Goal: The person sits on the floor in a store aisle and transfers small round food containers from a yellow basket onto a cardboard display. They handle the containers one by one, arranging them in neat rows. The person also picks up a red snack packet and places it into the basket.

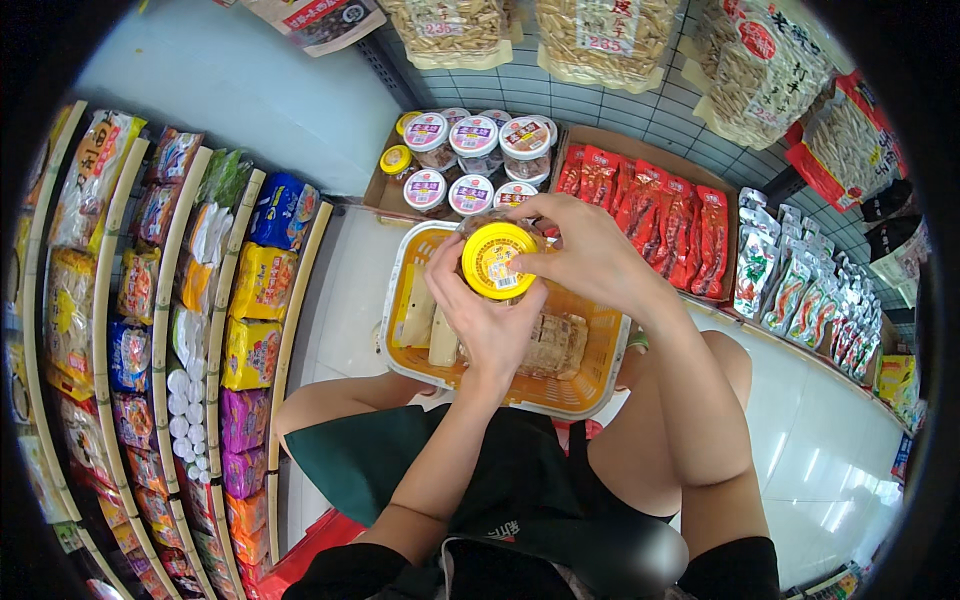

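Between my hands is a jar with a bright yellow lid (500, 262), its label facing up. A strip of brownish jar body shows past the lid's far edge. My left hand (478, 320) wraps the jar's near left side. My right hand (572, 245) holds it from the right, with the thumb lying on the lid and the index finger bent over the far side. Underneath stands an orange plastic basket (590, 392) with a pale rim. Inside it lie a clear-wrapped brown package (553, 345) and pale packs (418, 305), partly hidden by my hands.
Ahead sit cartons of white-lidded jars (472, 137), red pouches (655, 222) and silver sachets (790, 285). Two small yellow-lidded jars (396, 160) are at the left carton. Bags (605, 35) hang on a wire grid. Shelves of packets (258, 280) line my left.
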Demonstrator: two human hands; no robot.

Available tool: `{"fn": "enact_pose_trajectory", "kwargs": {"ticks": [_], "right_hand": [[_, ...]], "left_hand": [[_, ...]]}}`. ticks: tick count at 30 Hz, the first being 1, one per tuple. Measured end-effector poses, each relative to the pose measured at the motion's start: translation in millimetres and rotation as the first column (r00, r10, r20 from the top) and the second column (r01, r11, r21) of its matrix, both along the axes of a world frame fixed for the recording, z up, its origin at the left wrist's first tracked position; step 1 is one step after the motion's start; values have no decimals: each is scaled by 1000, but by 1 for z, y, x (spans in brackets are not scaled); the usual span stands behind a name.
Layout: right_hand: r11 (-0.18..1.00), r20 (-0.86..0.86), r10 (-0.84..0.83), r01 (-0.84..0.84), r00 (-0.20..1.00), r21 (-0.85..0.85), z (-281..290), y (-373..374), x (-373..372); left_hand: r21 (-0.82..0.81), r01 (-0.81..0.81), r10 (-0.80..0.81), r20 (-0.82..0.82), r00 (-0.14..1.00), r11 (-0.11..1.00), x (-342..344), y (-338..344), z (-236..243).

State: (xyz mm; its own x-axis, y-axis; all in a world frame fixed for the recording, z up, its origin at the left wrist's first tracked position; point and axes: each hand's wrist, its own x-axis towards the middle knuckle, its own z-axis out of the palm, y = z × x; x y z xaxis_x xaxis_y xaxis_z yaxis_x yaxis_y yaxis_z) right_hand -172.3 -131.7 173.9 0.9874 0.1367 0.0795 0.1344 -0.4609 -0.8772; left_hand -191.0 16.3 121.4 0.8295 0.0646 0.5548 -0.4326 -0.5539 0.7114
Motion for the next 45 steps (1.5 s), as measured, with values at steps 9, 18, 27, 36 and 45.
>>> {"fn": "enact_pose_trajectory", "kwargs": {"ticks": [9,18,27,36,45], "right_hand": [[1000,-43,-15,15,999,-6,10,14,6],[999,-133,-9,4,991,-38,2,26,21],[997,-51,24,-28,998,-71,-7,42,42],[988,-215,71,-97,974,-116,-6,45,55],[989,-225,69,-97,972,-114,-15,42,56]], "left_hand": [[-20,5,-5,-36,999,1000,14,13,-3],[-196,-353,239,-442,865,915,134,99,-48],[-79,-415,272,-643,716,906,280,198,-101],[503,-269,512,-443,736,822,324,182,-143],[453,-302,482,-361,799,839,316,186,-171]]}}
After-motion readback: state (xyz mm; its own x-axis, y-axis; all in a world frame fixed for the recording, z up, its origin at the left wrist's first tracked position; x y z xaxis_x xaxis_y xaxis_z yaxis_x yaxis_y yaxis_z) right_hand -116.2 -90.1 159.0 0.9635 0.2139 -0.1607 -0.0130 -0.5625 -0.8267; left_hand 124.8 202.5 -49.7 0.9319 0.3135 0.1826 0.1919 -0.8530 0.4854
